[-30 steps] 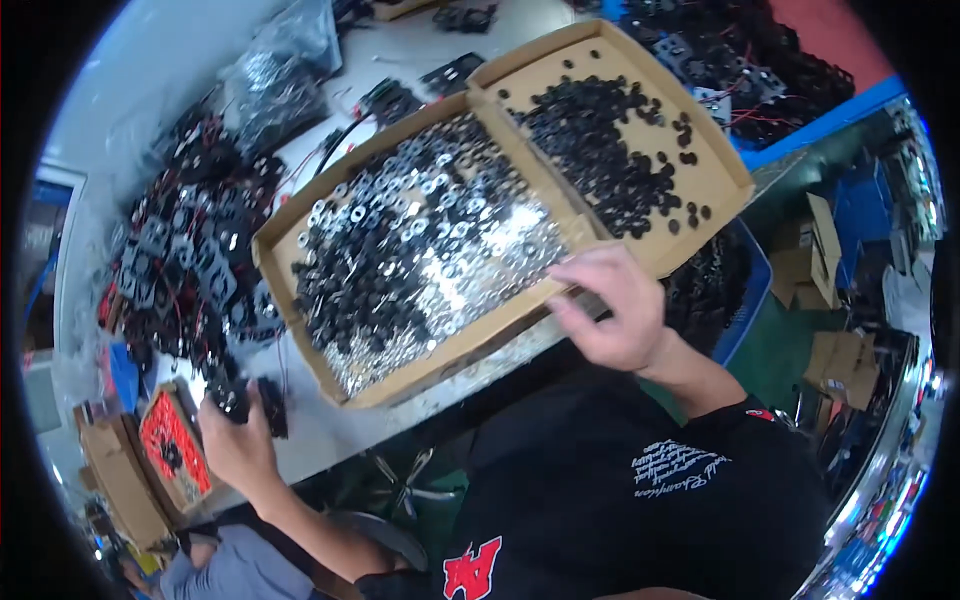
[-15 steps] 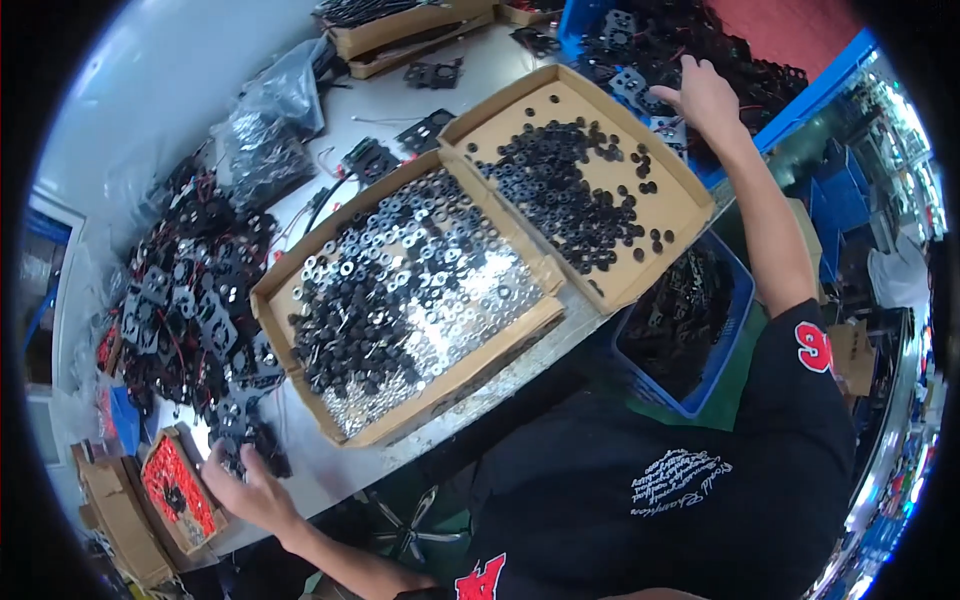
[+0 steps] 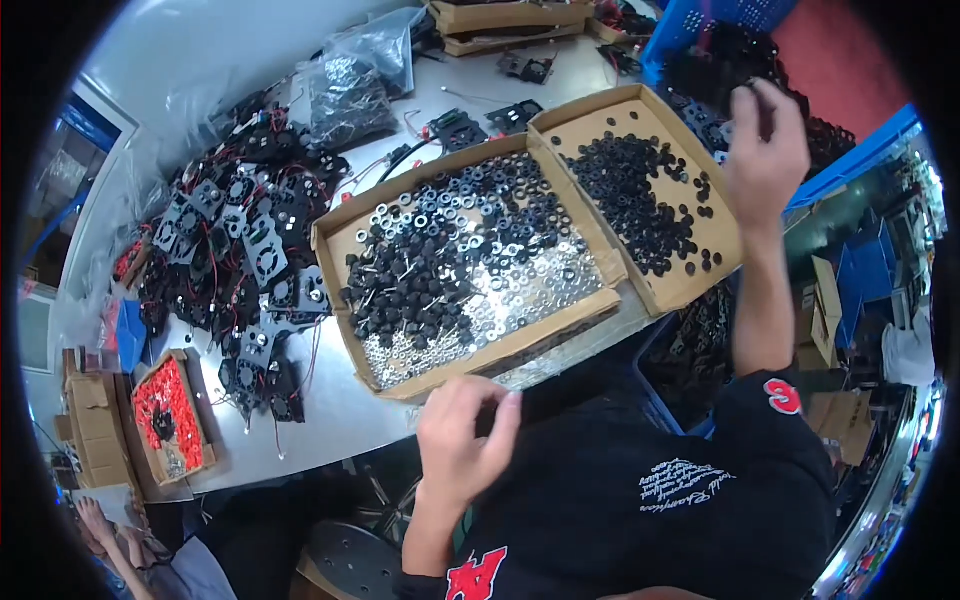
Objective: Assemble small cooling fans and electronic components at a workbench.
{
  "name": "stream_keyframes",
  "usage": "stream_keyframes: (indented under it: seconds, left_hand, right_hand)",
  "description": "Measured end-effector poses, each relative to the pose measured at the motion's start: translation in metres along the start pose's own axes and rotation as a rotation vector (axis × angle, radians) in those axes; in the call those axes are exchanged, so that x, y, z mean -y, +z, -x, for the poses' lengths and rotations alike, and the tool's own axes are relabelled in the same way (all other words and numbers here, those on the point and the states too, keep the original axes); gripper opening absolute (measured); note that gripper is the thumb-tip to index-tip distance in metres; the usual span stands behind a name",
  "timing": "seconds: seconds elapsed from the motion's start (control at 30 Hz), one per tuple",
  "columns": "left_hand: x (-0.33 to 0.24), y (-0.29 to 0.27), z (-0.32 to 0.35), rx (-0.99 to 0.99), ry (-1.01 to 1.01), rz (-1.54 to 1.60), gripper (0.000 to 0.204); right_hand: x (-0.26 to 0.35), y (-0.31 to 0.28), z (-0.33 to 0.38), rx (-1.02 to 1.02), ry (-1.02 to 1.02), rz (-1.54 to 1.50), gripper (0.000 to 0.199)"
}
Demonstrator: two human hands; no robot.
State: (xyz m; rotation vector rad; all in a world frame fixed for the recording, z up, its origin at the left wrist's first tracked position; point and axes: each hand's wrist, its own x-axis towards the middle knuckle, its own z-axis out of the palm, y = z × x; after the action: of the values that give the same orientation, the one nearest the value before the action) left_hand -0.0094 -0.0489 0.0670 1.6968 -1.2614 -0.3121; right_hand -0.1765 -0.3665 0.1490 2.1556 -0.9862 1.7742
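My left hand (image 3: 465, 440) hovers just in front of the table edge, fingertips pinched together; I cannot tell whether they hold anything. It is nearest the front wall of a cardboard tray (image 3: 480, 355) filled with silver washers and small black pieces. My right hand (image 3: 765, 150) is raised at the far right, fingers curled around a small black part (image 3: 742, 95). It hangs over the edge of a blue crate (image 3: 715, 20) heaped with black parts. Between the hands lies a second cardboard tray (image 3: 690, 290) holding loose black rings.
A pile of black fan-like parts with wires (image 3: 240, 240) covers the table's left. A small box of red parts (image 3: 170, 415) sits at the front left, a plastic bag of black parts (image 3: 350, 90) at the back. Another person's hand (image 3: 95, 520) shows at lower left.
My left hand has come from the red box at the far left to the front centre. My right hand went from the tray's front edge to the blue crate and is now lifted.
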Motion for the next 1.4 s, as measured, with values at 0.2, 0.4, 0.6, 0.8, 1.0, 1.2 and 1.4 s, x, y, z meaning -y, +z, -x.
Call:
stream_keyframes:
  seconds: [0.2,0.4,0.6,0.8,1.0,1.2,1.4]
  left_hand:
    - [-0.008,0.015,-0.025,-0.154,0.178,-0.156,0.05]
    - [-0.007,0.001,-0.023,-0.5,0.16,-0.367,0.073]
    - [-0.011,-0.013,-0.013,-0.485,-0.106,-0.276,0.082]
    - [0.002,-0.037,-0.013,-0.152,-0.456,1.205,0.075]
    - [0.047,-0.056,-0.011,0.018,-0.532,1.43,0.069]
    - [0.006,-0.062,-0.018,-0.101,0.005,-0.421,0.107]
    - [-0.005,-0.043,0.001,0.229,-0.106,-0.392,0.074]
  right_hand:
    - [0.099,0.0,0.078,0.464,0.695,-1.065,0.019]
    - [0.136,-0.005,0.1,0.793,0.964,-1.377,0.022]
    - [0.158,-0.008,0.127,0.801,0.782,-1.303,0.023]
    - [0.156,0.002,0.14,0.504,-0.355,-0.909,0.02]
    - [0.147,0.024,0.135,0.494,-0.674,-0.967,0.018]
    - [0.14,0.022,0.151,0.507,-0.708,-1.077,0.016]
    - [0.153,0.014,0.155,0.562,-0.571,-1.283,0.014]
